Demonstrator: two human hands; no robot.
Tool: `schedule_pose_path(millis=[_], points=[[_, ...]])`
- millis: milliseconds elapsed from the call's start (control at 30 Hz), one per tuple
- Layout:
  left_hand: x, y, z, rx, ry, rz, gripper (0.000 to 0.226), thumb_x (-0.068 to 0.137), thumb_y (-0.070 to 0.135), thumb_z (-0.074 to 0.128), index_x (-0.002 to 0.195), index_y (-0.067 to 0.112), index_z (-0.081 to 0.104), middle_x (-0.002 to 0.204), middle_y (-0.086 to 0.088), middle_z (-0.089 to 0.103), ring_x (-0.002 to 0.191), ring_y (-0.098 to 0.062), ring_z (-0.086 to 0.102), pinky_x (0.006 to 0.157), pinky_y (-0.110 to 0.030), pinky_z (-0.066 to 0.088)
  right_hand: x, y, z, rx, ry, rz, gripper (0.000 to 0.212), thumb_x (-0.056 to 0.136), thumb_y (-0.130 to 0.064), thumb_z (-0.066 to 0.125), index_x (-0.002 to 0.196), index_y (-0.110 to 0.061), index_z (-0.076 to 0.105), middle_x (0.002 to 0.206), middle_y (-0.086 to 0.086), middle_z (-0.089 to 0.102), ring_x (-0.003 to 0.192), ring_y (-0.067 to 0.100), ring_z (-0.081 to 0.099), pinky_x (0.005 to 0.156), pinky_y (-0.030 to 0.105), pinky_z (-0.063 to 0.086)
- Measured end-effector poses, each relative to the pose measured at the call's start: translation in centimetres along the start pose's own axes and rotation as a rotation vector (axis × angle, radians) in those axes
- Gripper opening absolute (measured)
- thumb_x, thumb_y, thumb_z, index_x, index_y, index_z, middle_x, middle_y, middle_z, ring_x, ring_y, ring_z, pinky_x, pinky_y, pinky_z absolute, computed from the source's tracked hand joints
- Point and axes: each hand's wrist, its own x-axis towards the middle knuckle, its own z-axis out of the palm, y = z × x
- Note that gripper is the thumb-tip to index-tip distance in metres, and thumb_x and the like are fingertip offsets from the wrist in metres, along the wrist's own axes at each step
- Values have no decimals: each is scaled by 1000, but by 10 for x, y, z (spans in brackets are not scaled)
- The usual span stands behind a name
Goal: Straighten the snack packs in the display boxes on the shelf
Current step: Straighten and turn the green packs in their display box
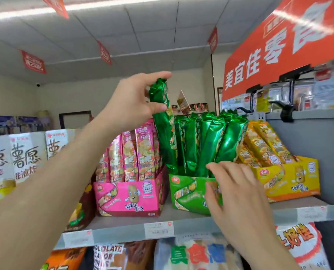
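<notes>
The left hand point(137, 100) pinches the top of a green pack point(162, 133) to straighten it; the flat right hand point(238, 191) steadies the box point(187, 193).

One pink display box point(129, 195), one green display box point(189, 193), one yellow display box point(290, 178), and three white packs point(26, 156) left of the fingers point(158, 75).

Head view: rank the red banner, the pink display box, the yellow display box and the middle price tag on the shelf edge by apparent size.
Largest: red banner
Next: pink display box and yellow display box; they look alike, so unranked
Smallest: middle price tag
</notes>
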Motion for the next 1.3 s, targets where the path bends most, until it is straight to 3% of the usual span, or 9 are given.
schedule_pose_path(millis=[233,433,500,633,700,800,967,1200,1300], points=[[16,-12,37,4,-116,11,66,79,6,79,136,27,54,127,4,62,108,-14,60,102,-30,46,0,2,6,-168,11,-139,29,82,-26,51,95,-16,75,93,1,68,88,27,63,70,37,47],[24,-14,43,-74,-146,20,56,78,-1,75,119,32,54,115,12,54,96,-19,60,93,-37,51,4,2,7,-235,-23,-173,27,67,-15,82,93,-10,75,87,5,67,81,28,64,68,37,47],[26,-18,41,-149,-141,-44,54,79,-6,72,116,30,54,118,7,54,93,-22,61,86,-42,55,3,3,6,-227,-18,-175,23,68,-15,79,90,-10,75,86,4,66,79,28,63,70,35,40],[26,-21,53,15,-234,-39,53,83,0,71,116,32,46,101,11,53,64,-4,50,57,-14,40,3,2,6,-223,-19,-184,18,68,-14,79,84,-11,74,84,4,65,78,27,64,67,34,46],[25,-17,64,121,-310,10,53,83,5,73,119,30,42,83,14,51,63,-5,50,50,-13,36,4,1,6,-213,-27,-191,19,67,-14,81,84,-10,74,83,4,66,78,27,64,64,34,49],[24,-13,73,417,-352,106,59,82,25,77,129,22,40,73,9,49,69,-16,52,57,-25,36,4,4,6,-191,-21,-209,17,72,-13,70,88,-10,74,85,3,66,80,26,64,65,34,51],[21,-11,87,873,-340,332,61,82,49,71,122,11,44,102,-4,63,96,-27,62,78,-41,51,0,8,8,-119,-16,-206,26,81,-16,56,98,-8,74,93,3,67,86,26,63,70,34,55],[3,-6,92,675,-286,148,78,83,27,75,146,13,31,129,-10,57,118,-29,54,94,-43,49,-1,12,12,-50,-57,-151,47,56,9,82,100,-4,73,92,7,63,85,29,60,63,36,53],[-22,6,92,530,-14,200,72,81,0,68,146,6,38,141,-17,47,129,-35,43,105,-45,40,0,9,12,-15,-44,-161,46,52,10,83,94,-5,74,90,7,63,83,29,60,60,35,53]])
